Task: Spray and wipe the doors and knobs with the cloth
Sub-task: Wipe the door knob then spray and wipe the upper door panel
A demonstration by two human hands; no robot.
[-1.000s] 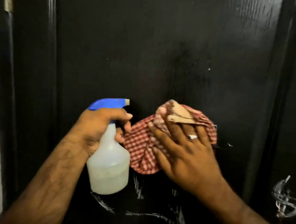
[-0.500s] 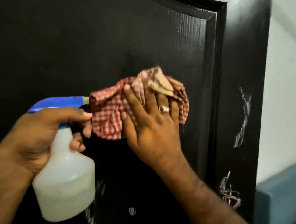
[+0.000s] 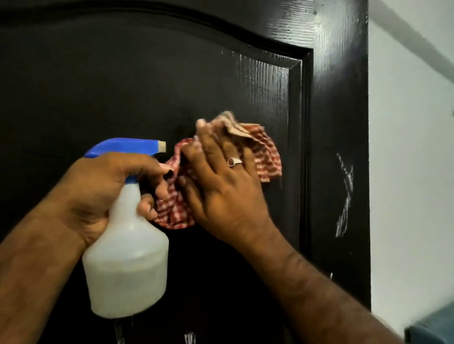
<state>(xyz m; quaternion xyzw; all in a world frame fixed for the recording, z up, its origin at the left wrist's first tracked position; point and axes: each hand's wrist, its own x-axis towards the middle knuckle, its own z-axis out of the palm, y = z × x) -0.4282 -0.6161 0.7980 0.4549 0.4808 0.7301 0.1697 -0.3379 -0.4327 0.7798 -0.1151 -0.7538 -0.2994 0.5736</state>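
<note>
**A:** Nearest first: what is the left hand [image 3: 97, 194] doing?

**B:** It grips the neck of the spray bottle [image 3: 126, 267], fingers curled round it below the blue trigger head [image 3: 127, 147], whose nozzle aims toward two o'clock at the door. The bottle looks about half full.

**A:** And the right hand [image 3: 224, 188]?

**B:** Fingers spread nearly straight, palm pressing the red checked cloth [image 3: 266, 159] flat onto the dark door panel [image 3: 117, 82]. A ring [image 3: 234, 162] shows on one finger. The cloth bunches out at twelve and three o'clock of the hand.

**A:** What has changed in the last second?

**B:** The cloth has travelled up and toward three o'clock across the panel; a second ago it sat mid-panel, and now it lies close to the raised moulding [image 3: 297, 129] at the panel's right edge. The arched top of the moulding has also come into view. I judge the wiping has reached the upper right corner of this panel.

**A:** Room to move?

**B:** Little toward three o'clock: the moulding is near the cloth. Open panel lies toward nine and twelve o'clock. The bottle sits just beside the cloth at eight o'clock, so a stroke that way could bump it.

**A:** Farther out?

**B:** Beyond the moulding, white scribbles [image 3: 345, 195] mark the door's outer stile, unwiped, and more show low on the panel at six o'clock. Past the door edge is a pale wall [image 3: 419, 192]. No knob is in view.
</note>
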